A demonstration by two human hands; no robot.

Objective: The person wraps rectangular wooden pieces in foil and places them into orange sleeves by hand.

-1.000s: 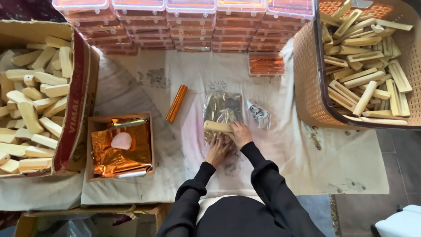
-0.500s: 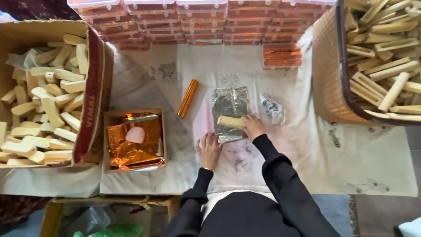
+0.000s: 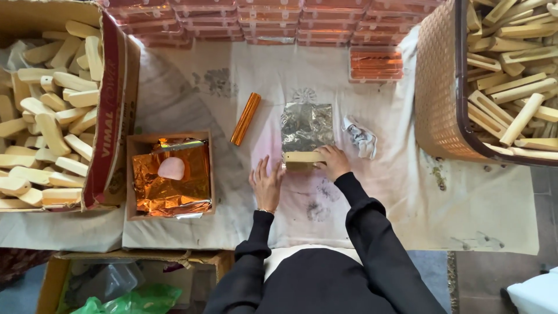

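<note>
Now right hand (image 3: 332, 161) fingers grip wooden block (image 3: 303, 157) on foil sheet (image 3: 307, 126); left hand (image 3: 266, 184) flat, fingers spread; rag (image 3: 360, 136) beside.

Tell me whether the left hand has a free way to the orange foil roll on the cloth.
Probably yes: the left hand lies flat and empty on the cloth, and only bare cloth separates it from the orange foil roll.
</note>
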